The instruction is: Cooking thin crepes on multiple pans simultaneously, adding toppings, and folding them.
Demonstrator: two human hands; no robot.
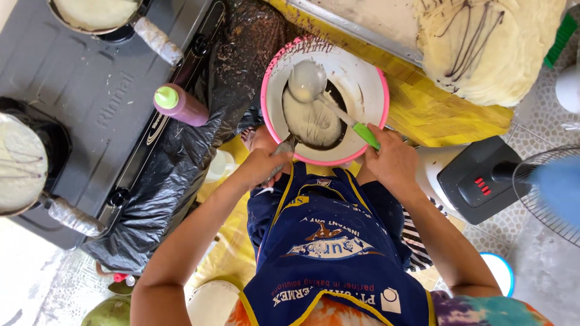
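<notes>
Nearest the camera: dark blue apron [329, 241] with yellow trim, covers the lap and hides the legs. Right hand [393, 162] is closed around the green handle of a ladle [338, 108]; handle end is buried in the fist, metal bowl of the ladle sits up-left of the grip, coated in pale batter, resting inside the pink-rimmed bowl [324, 99]. Left hand [264, 166] is curled at the bowl's near rim, pinching something thin and metallic; can't tell what it is, fingers cover most of it. Bowl sits right ahead of both hands, touching the left one; a batter pool lies low in it, walls smeared. Left of the left hand: crumpled black plastic bag [181, 175] draped over the stove edge, a purple squeeze bottle [180, 105] with green cap lying on it. Beyond that, grey gas stove [103, 90] with two batter-filled pans, both cut off by the frame. Right of the right hand, close: white-and-black fan base [474, 181], cage cropped at the frame edge; little side room there. Past the bowl: yellow board, then a stack of pale crepes [489, 48] with chocolate drizzle, top cut off. Open floor is only at the far right.
</notes>
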